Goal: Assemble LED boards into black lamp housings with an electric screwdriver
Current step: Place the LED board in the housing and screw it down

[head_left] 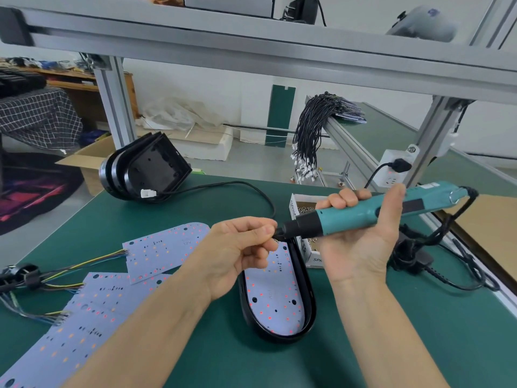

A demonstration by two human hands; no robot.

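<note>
Teal plastic electric screwdriver [372, 212] w/ black nose lies near level in the right hand [361, 242], fingers wrapped round its barrel; looks light, rigid, best held mid-body. Left hand [237, 253] pinches at the bit tip, prob. seating a small screw, too tiny to confirm. Below both, a glossy black lamp housing [309, 303], smooth oval shell, sits on the green mat [167, 208] w/ a thin white LED board [275, 298] inside; board seems stiff but fragile, so handle by edges. Spare LED boards [165, 253] lie to the left.
</note>
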